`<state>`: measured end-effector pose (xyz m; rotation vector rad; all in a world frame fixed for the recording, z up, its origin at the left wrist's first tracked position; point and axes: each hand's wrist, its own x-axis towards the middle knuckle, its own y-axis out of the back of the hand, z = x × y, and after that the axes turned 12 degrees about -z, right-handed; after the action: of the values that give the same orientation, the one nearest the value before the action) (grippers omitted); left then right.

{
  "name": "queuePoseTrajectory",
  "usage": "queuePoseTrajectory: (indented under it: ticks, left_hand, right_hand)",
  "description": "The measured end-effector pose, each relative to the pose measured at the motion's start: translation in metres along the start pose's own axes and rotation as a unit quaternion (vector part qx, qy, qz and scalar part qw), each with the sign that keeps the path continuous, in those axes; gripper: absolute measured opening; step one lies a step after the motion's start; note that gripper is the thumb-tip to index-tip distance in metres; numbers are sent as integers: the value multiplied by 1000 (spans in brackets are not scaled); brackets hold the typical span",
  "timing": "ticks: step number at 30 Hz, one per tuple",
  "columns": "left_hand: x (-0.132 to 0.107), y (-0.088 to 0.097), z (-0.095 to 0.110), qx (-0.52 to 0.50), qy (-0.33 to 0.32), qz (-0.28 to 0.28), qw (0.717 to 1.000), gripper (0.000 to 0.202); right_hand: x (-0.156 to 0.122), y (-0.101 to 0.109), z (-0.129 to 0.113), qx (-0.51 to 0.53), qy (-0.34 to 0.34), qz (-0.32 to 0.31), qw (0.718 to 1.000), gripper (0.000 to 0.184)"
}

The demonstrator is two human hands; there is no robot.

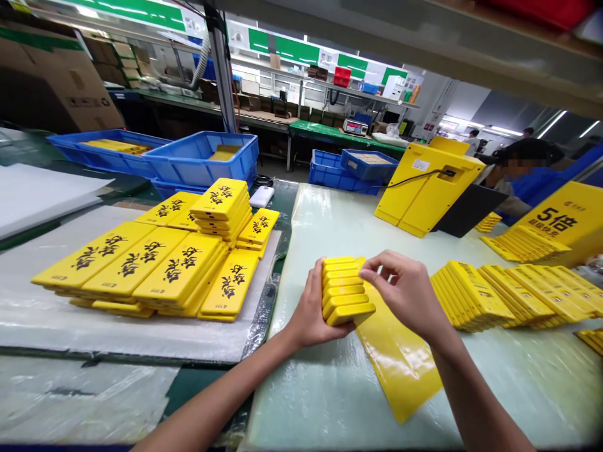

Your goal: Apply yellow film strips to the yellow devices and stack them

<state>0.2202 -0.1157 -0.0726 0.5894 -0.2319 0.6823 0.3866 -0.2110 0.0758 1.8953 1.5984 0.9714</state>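
Note:
My left hand (308, 314) is wrapped round a stack of slim yellow power banks (346, 292), held tilted with their narrow ends towards me. Close to the stack's right side, my right hand (400, 285) has its thumb and forefinger pinched together. Whatever lies between those fingertips is too small to make out. Under and behind both hands a glossy yellow sheet (400, 358) lies slanted on the pale work mat (311, 402).
Piles of yellow power banks with black lettering (174, 263) fill the left board. More stand in leaning rows (471, 295) on the right. Behind are a yellow display stand (426, 188), blue bins (202, 160), a white device (262, 196) and a person (522, 163).

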Motion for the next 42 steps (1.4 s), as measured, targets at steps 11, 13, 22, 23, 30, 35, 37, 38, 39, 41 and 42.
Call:
queuePoseTrajectory:
  ticks: [11,13,22,23,30,35,37,38,39,41,42]
  left_hand:
    - [0,0,2,-12,-6,10,1000,141]
    - [-1,0,1,-12,-7,9,1000,142]
    - [-2,-1,0,9,6,-5,1000,143]
    - [-2,-1,0,11,4,-6,1000,142]
    - [-3,-1,1,2,-10,-1,1000,143]
    - [-2,-1,1,0,-2,-1,1000,143]
    - [-2,-1,1,0,0,-3,1000,143]
    - [-2,-1,1,-3,-1,-3,1000,143]
    - [-2,-1,1,-6,-3,-1,1000,143]
    - [-2,-1,1,-14,-7,3,1000,143]
    - [-2,-1,1,-16,-7,5,1000,142]
  right_hand:
    - [8,2,9,-104,-43,27,993,17]
    - [10,7,11,-57,-31,60,996,15]
    - [16,-20,-7,-73,13,-111,991,15]
    - [18,-19,-4,-105,1,-108,989,17]
    - [31,8,26,-126,-30,80,988,15]
    - [30,-7,14,11,50,-64,997,9]
    - [31,-13,14,-18,46,-88,995,11]
    - [32,-13,16,-47,34,-80,995,13]
    - [34,-12,19,-79,13,-57,995,14]
    - [39,-8,26,-127,-34,16,991,16]
    - [42,-7,28,-125,-42,47,990,16]
